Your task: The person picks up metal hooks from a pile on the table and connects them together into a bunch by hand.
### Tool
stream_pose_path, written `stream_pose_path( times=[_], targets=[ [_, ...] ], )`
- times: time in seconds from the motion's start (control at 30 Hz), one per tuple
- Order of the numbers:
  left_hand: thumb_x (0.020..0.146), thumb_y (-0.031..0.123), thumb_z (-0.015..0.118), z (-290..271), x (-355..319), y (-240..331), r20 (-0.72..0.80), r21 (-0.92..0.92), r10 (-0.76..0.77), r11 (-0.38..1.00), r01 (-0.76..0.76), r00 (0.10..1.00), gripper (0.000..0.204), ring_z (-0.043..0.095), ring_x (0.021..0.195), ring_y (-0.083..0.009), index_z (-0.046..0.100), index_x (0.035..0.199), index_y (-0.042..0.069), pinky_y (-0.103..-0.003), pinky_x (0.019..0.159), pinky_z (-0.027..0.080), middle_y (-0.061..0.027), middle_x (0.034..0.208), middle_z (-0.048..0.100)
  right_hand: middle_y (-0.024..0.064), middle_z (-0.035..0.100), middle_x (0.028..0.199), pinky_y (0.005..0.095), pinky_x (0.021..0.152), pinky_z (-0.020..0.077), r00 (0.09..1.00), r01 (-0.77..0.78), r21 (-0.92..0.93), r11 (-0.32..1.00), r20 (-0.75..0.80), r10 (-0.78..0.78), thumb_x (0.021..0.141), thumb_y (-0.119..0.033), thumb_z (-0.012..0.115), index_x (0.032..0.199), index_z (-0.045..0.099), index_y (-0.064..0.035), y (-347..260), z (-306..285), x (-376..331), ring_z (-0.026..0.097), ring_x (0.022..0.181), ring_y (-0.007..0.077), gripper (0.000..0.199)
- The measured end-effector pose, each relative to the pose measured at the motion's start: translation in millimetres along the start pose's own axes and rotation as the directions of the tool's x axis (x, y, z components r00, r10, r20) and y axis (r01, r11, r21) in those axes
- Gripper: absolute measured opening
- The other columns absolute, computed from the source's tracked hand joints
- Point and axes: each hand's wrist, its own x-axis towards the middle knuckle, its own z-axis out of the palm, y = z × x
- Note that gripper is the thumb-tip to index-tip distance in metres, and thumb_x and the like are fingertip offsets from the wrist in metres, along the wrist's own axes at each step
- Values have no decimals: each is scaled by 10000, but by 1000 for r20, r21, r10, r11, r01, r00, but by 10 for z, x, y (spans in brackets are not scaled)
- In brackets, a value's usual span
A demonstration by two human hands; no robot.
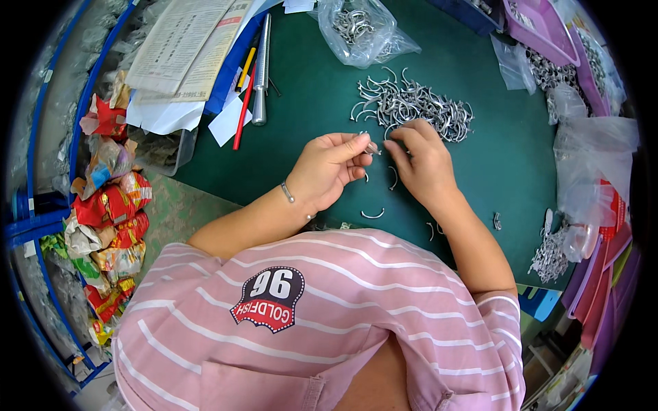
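My left hand [327,168] is closed, thumb against fingers, on several small curved silver metal pieces [371,148] whose ends stick out at the fingertips. Just to its right, my right hand [426,163] reaches to the near edge of a heap of similar curved metal pieces [428,109]. Its thumb and forefinger are bent together at a curved piece [386,134], which they seem to pinch; the contact is partly hidden. Between and below my hands, single pieces lie on the green tabletop [308,82], among them one curved piece [373,214] near my chest.
A plastic bag of metal pieces [356,31] lies behind the heap. A tapered metal rod [260,75], a red pen [244,106] and newspapers [181,48] are at the left. At the right are a pink bin [548,31], another small heap [548,253] and plastic bags [593,161].
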Motion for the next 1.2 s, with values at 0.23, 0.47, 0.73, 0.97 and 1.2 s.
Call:
stream_pose_path(
  times=[0.23, 0.47, 0.73, 0.97, 1.2],
  targets=[
    [888, 175, 555, -59, -10, 12, 17, -45, -34, 998, 35, 999, 146, 566, 702, -79, 591, 888, 34, -208, 592, 462, -33, 824, 605, 100, 533, 752, 311, 608, 441, 983, -138, 161, 977, 142, 116, 738, -23, 637, 785, 581, -14, 75, -1, -40, 535, 706, 234, 74],
    [866, 113, 576, 57, -36, 11, 103, 35, 8, 999, -12, 995, 122, 587, 718, -104, 599, 914, 3, -216, 628, 489, -54, 832, 612, 53, 543, 814, 244, 673, 415, 959, -275, 656, 703, 241, 150, 791, 33, 584, 819, 573, -11, -13, -109, -173, 516, 735, 149, 53],
    [853, 88, 584, -77, -37, -6, 175, 139, 117, 980, -142, 978, 113, 562, 712, -92, 594, 920, -3, -212, 628, 468, -63, 856, 605, 93, 553, 752, 282, 602, 438, 990, 52, 427, 903, 95, -102, 763, 50, 592, 821, 577, -4, -113, -52, -80, 534, 681, 210, 81],
    [899, 121, 520, -255, -38, 199, 54, -14, 232, 973, -231, 971, 98, 567, 737, -91, 539, 942, 35, -223, 645, 473, -60, 919, 593, 99, 542, 736, 373, 603, 438, 942, 161, -1, 987, 299, -154, 714, -64, 653, 758, 579, -35, -269, 90, -83, 545, 708, 274, 90],
    [853, 109, 593, -264, -114, 49, 26, 97, 105, 989, -107, 994, 142, 562, 677, -89, 554, 945, 8, -214, 602, 472, -36, 808, 591, 84, 580, 765, 327, 565, 455, 990, 134, 179, 975, 26, -140, 695, 38, 649, 760, 557, -33, -189, 26, -145, 564, 664, 247, 133]
  ],
)
